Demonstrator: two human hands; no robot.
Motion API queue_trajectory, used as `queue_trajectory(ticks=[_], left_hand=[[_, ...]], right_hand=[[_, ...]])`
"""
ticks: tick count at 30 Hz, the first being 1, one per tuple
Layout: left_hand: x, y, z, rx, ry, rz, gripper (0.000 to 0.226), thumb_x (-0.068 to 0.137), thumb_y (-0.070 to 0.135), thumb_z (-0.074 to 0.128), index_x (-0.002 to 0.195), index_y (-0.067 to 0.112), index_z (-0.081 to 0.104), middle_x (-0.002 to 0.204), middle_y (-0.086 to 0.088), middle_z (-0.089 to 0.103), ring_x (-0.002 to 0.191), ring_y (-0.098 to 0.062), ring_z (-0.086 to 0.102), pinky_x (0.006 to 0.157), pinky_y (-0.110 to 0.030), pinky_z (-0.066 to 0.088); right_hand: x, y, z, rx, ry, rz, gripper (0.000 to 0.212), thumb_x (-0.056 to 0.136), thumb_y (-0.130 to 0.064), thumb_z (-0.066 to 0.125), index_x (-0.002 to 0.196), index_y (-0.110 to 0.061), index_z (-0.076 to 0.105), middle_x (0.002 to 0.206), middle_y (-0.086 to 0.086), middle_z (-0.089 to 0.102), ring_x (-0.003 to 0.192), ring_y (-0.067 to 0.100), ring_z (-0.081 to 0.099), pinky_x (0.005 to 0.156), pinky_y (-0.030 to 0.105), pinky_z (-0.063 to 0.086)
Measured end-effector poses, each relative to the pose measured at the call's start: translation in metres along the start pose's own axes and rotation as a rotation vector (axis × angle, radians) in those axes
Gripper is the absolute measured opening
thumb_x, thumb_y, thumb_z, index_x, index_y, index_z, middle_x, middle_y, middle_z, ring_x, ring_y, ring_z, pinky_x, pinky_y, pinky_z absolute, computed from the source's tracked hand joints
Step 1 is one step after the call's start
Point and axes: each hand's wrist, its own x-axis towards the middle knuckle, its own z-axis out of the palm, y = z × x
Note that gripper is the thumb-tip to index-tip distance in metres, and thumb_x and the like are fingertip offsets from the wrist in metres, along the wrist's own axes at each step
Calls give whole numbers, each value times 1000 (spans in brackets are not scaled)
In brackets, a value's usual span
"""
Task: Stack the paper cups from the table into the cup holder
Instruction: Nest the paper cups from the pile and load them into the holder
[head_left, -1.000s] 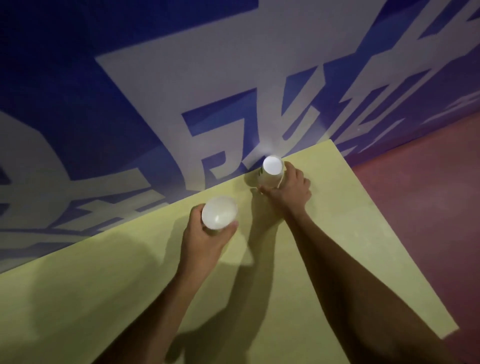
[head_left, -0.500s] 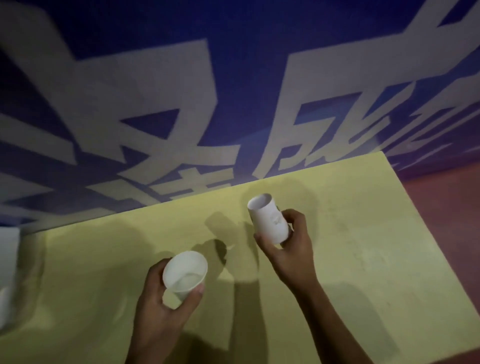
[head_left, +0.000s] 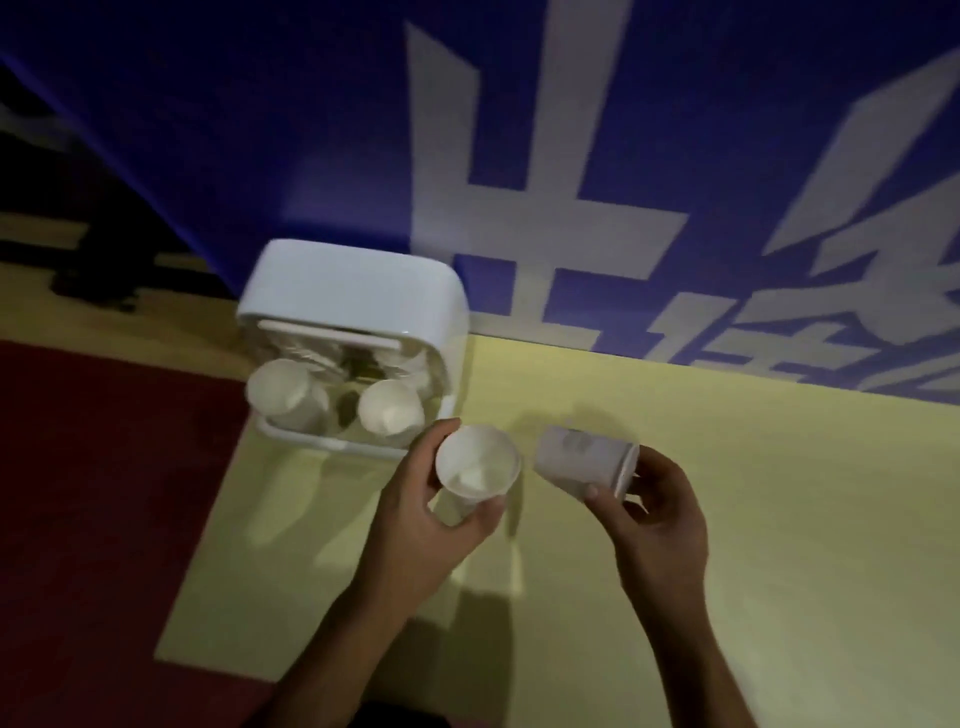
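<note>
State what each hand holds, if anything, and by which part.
Left hand grips an upright cup round its wall, below the rim. Right hand holds a tipped cup at its rim end.

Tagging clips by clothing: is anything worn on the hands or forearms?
Nothing visible. The bare left hand and bare right hand show no gloves, rings or watch; both forearms are sleeveless down to the frame edge. Dim light may hide small details.
</note>
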Motion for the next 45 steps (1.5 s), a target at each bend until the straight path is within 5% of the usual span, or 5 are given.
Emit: queue_trajectory(ticks=[9,17,26,33,45], left_hand=[[38,-37,-96,38,218,14,66,75,33,91,131,24,56,124,14,64,116,-3,60,91,-14,49],[85,-84,-77,253,66,49,71,79,34,87,141,24,54,139,3,61,126,-19,58,97,-41,55],[85,-99,-81,186,-72,-89,77,84,50,78,151,28,47,145,4,60,131,-15,56,97,-28,48],[86,-110,-83,167,-94,-53,74,79,31,82,145,28,48,135,7,64,122,-15,62,92,-38,57],[82,-124,-76,132,-73,-94,83,82,25,84,152,30,39,144,7,59,127,-14,60,97,-35,57]], right_hand=[[-28,-23,112,-27,-52,0,58,67,-52,75,121,-35,67,117,-10,71,92,21,70,68,31,56],[-22,-33,128,-54,68,12,69,69,-48,92,129,-29,64,115,-17,70,91,5,68,78,38,60],[-6,-49,177,-250,-103,-206,82,69,-44,93,139,-26,54,134,-15,59,111,2,60,80,12,50],[10,-10,220,-398,-223,-347,77,67,-55,90,129,-23,59,120,-14,60,108,12,57,87,29,50],[18,21,233,-436,-340,-212,68,89,-45,77,148,-26,50,147,-16,54,134,-1,48,108,17,40]])
